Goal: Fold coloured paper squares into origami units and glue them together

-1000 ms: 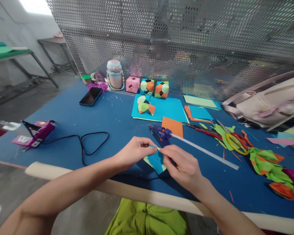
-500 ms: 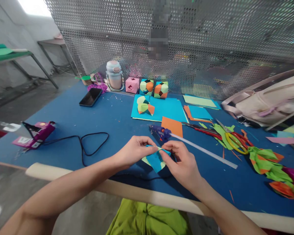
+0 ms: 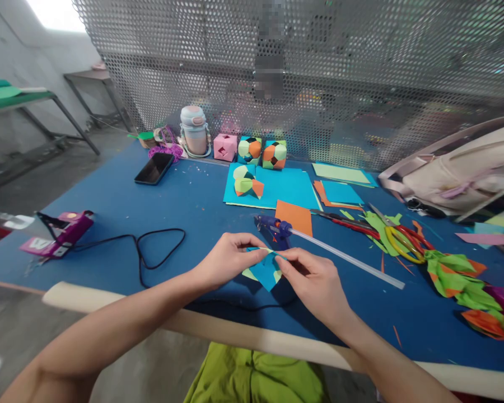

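Between my two hands is a small folded paper piece (image 3: pixel 269 273), blue with pale green edges, held just above the table near its front edge. My left hand (image 3: pixel 234 258) pinches its upper left side between thumb and fingers. On the other side, my right hand (image 3: pixel 309 272) pinches the upper right corner. Just beyond the paper lies a blue glue gun (image 3: pixel 277 226) with a long clear glue stick (image 3: pixel 348 256) pointing right. An orange paper square (image 3: pixel 294 217) sits behind the gun.
Folded paper cubes (image 3: pixel 250 150) and a pink cube (image 3: pixel 225 147) stand along the perforated metal panel (image 3: pixel 193 61). Scissors (image 3: pixel 397 235) and green scraps lie right. A phone (image 3: pixel 154 168), a bottle (image 3: pixel 195 131) and a purple box (image 3: pixel 61 234) stand left; a black cord (image 3: pixel 138 246) crosses the table.
The paper has tilted so its blue face shows flatter and wider. My right fingers have shifted slightly along its right edge; the left hand keeps its pinch.
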`<action>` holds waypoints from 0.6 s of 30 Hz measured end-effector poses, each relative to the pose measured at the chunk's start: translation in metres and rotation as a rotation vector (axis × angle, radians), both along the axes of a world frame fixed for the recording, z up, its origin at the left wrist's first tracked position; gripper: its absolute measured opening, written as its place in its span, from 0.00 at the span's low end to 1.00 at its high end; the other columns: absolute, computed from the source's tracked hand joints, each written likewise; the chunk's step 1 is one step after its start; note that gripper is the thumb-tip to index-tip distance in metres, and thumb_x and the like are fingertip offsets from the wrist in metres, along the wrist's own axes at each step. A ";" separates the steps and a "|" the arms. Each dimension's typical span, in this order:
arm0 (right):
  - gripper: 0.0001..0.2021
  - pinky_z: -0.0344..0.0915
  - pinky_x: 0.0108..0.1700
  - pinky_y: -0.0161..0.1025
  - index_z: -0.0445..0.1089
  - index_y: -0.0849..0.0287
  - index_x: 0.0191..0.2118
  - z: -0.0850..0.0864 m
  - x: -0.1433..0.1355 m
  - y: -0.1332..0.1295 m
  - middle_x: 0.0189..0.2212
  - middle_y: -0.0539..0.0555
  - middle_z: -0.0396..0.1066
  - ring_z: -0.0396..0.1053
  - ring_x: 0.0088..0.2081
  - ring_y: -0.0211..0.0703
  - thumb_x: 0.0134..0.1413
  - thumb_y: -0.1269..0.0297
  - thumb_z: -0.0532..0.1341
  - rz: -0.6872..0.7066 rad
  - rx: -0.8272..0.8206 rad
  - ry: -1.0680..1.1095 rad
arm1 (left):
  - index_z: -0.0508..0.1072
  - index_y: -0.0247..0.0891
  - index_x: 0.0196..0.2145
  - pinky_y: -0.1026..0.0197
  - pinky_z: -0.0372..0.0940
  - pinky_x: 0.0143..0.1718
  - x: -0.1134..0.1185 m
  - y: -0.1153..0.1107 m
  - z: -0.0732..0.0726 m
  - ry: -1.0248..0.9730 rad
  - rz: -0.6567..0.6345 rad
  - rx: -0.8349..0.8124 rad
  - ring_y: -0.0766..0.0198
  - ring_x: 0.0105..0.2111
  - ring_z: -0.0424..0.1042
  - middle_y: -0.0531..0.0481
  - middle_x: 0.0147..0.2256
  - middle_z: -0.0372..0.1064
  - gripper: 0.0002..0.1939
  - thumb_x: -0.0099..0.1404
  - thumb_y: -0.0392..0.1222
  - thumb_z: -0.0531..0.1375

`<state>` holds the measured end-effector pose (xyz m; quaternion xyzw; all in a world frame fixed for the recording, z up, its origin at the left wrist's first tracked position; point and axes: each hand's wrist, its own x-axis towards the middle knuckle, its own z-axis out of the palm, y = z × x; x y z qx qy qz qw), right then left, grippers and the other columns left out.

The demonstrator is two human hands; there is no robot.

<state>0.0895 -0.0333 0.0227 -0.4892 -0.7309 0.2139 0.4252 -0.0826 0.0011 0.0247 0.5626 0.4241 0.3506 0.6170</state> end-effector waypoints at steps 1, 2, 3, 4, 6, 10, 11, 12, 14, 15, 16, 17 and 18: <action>0.06 0.62 0.24 0.31 0.71 0.59 0.28 -0.001 0.000 0.000 0.20 0.48 0.71 0.66 0.21 0.34 0.54 0.69 0.58 0.006 0.003 0.004 | 0.74 0.32 0.29 0.68 0.60 0.27 0.000 0.000 0.000 0.005 -0.005 0.008 0.70 0.25 0.65 0.52 0.26 0.70 0.10 0.54 0.43 0.62; 0.06 0.63 0.25 0.31 0.72 0.59 0.29 -0.001 0.001 0.000 0.22 0.48 0.72 0.66 0.21 0.34 0.54 0.69 0.58 0.013 0.001 0.011 | 0.74 0.32 0.29 0.68 0.60 0.27 0.000 0.000 -0.001 0.014 -0.008 0.019 0.70 0.25 0.65 0.52 0.26 0.70 0.10 0.54 0.43 0.61; 0.06 0.64 0.25 0.31 0.73 0.59 0.29 -0.002 0.001 0.000 0.23 0.49 0.73 0.67 0.22 0.35 0.53 0.69 0.58 0.020 -0.006 0.022 | 0.74 0.32 0.29 0.68 0.60 0.27 0.000 0.000 -0.001 0.028 -0.009 0.033 0.70 0.25 0.65 0.52 0.26 0.70 0.09 0.54 0.42 0.61; 0.06 0.64 0.26 0.31 0.73 0.59 0.30 -0.002 0.001 0.000 0.23 0.49 0.73 0.68 0.22 0.35 0.53 0.69 0.58 0.026 -0.017 0.035 | 0.74 0.32 0.29 0.68 0.60 0.27 0.000 0.000 -0.001 0.042 -0.009 0.048 0.70 0.25 0.65 0.52 0.26 0.70 0.08 0.54 0.41 0.61; 0.06 0.65 0.25 0.31 0.74 0.58 0.29 -0.001 0.001 0.000 0.23 0.49 0.74 0.69 0.23 0.36 0.53 0.68 0.59 0.027 -0.058 0.065 | 0.74 0.32 0.28 0.69 0.60 0.27 0.000 0.001 -0.001 0.071 -0.008 0.074 0.71 0.25 0.65 0.52 0.25 0.70 0.07 0.54 0.40 0.60; 0.07 0.65 0.24 0.31 0.75 0.58 0.31 0.001 0.002 0.002 0.22 0.49 0.73 0.69 0.22 0.36 0.52 0.64 0.59 0.015 -0.186 0.099 | 0.73 0.32 0.27 0.69 0.59 0.26 0.000 0.002 0.000 0.110 -0.004 0.105 0.71 0.25 0.64 0.53 0.25 0.69 0.05 0.53 0.37 0.59; 0.08 0.65 0.24 0.31 0.75 0.58 0.31 0.001 0.002 0.002 0.22 0.49 0.73 0.69 0.22 0.36 0.53 0.63 0.59 0.014 -0.218 0.102 | 0.73 0.32 0.27 0.69 0.59 0.26 0.000 0.002 0.000 0.115 -0.005 0.108 0.71 0.25 0.64 0.53 0.24 0.69 0.05 0.53 0.36 0.59; 0.09 0.65 0.24 0.31 0.75 0.58 0.31 0.002 0.002 0.003 0.21 0.49 0.73 0.68 0.22 0.36 0.54 0.63 0.58 0.014 -0.240 0.106 | 0.73 0.32 0.27 0.69 0.59 0.25 -0.001 0.002 0.001 0.119 -0.007 0.111 0.71 0.24 0.64 0.53 0.24 0.69 0.05 0.52 0.36 0.59; 0.09 0.64 0.24 0.31 0.74 0.58 0.30 0.001 0.002 0.003 0.22 0.49 0.72 0.67 0.22 0.36 0.54 0.62 0.58 0.013 -0.234 0.102 | 0.73 0.32 0.27 0.69 0.58 0.25 -0.001 0.001 0.001 0.128 -0.010 0.125 0.71 0.24 0.64 0.54 0.24 0.69 0.05 0.52 0.35 0.58; 0.08 0.64 0.24 0.31 0.73 0.58 0.30 0.000 0.001 0.004 0.23 0.50 0.72 0.67 0.22 0.36 0.54 0.63 0.58 0.016 -0.198 0.095 | 0.73 0.32 0.27 0.70 0.58 0.25 -0.001 0.001 0.001 0.135 -0.011 0.139 0.72 0.24 0.64 0.54 0.24 0.69 0.05 0.52 0.34 0.58; 0.07 0.63 0.24 0.32 0.73 0.58 0.31 0.000 -0.001 0.004 0.25 0.50 0.72 0.66 0.23 0.35 0.53 0.63 0.59 0.022 -0.147 0.084 | 0.74 0.32 0.27 0.70 0.58 0.25 -0.001 0.000 0.001 0.141 -0.011 0.156 0.72 0.24 0.64 0.54 0.24 0.69 0.05 0.52 0.34 0.58; 0.06 0.63 0.24 0.32 0.73 0.58 0.32 -0.002 -0.002 0.003 0.26 0.51 0.71 0.66 0.23 0.35 0.52 0.64 0.60 0.027 -0.086 0.070 | 0.74 0.32 0.27 0.70 0.58 0.26 -0.001 0.000 0.001 0.150 -0.011 0.175 0.71 0.25 0.64 0.54 0.25 0.70 0.05 0.52 0.34 0.58; 0.04 0.63 0.25 0.32 0.72 0.58 0.32 -0.003 -0.004 0.003 0.27 0.51 0.71 0.66 0.24 0.36 0.52 0.66 0.60 0.032 -0.025 0.058 | 0.74 0.32 0.27 0.70 0.58 0.26 0.000 -0.001 0.000 0.162 -0.010 0.193 0.71 0.25 0.64 0.54 0.25 0.70 0.06 0.52 0.34 0.57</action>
